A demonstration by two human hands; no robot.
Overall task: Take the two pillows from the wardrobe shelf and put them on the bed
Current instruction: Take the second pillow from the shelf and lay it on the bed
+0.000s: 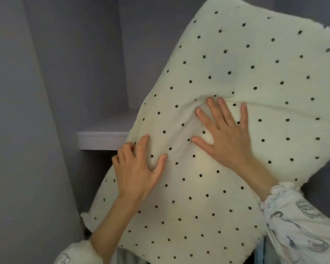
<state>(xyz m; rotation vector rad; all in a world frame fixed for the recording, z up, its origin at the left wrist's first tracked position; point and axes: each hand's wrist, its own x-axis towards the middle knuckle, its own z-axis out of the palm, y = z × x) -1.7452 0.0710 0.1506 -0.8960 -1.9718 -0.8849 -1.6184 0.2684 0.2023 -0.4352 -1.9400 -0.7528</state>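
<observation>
Inside the grey wardrobe, the cream black-dotted fabric pillow (pixel 227 130) tilts across the pale shelf (pixel 103 138) edge, long axis rising rightward, left hand (pixel 139 168) gripping it, right hand (pixel 225 138) spread flat.

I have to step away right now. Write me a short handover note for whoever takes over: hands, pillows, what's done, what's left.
Left hand: fingers curled into the left edge of the dotted pillow, gripping it.
Right hand: spread flat and pressed on the pillow's face, not closed on it.
Pillow: tilted, held up in front of the wardrobe shelf. The visible part of the shelf is bare.
A seam crosses the cream fabric near the right hand; I cannot tell whether this is one pillow or two stacked.
Bed: not in view.
Left: carry to the bed, then check for a second pillow.
</observation>
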